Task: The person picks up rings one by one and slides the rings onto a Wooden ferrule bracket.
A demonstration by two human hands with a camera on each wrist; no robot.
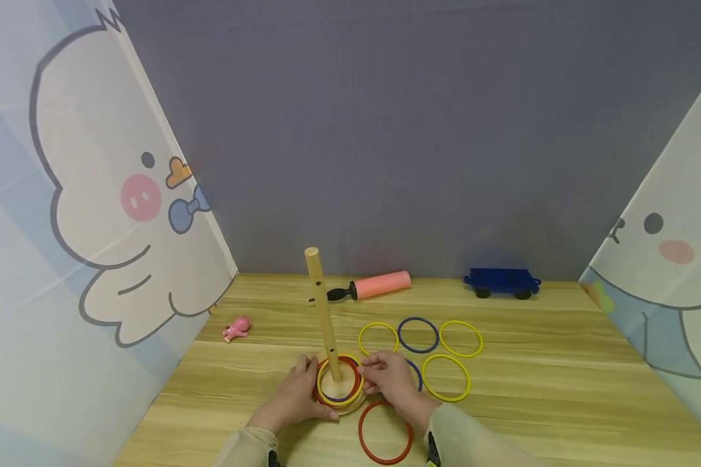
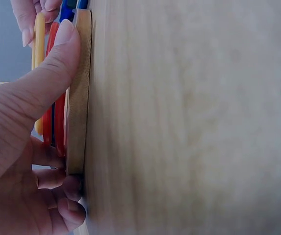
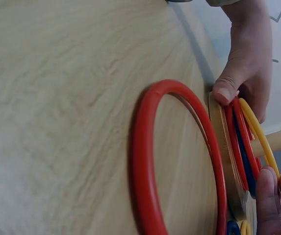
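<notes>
A wooden post (image 1: pixel 324 311) rises from a round wooden base (image 2: pixel 79 98), leaning slightly in the head view. My left hand (image 1: pixel 298 395) grips the base's left side, thumb near the front edge and fingers round the far side. Between finger and thumb, my right hand (image 1: pixel 393 379) pinches the right edge of a yellow ring (image 3: pixel 259 129). This ring encircles the post low down, tilted a little above the stacked red rings (image 3: pixel 247 139) and a blue ring. Close by my right wrist, a loose red ring (image 3: pixel 147 161) lies flat on the table.
Behind my right hand lie several yellow and blue rings (image 1: pixel 418 318), one blue ring partly hidden by that hand. Along the back wall are a pink pump (image 1: pixel 382 285) with a black handle and a blue toy wagon (image 1: pixel 502 280). A small pink toy figure (image 1: pixel 236 329) is at left.
</notes>
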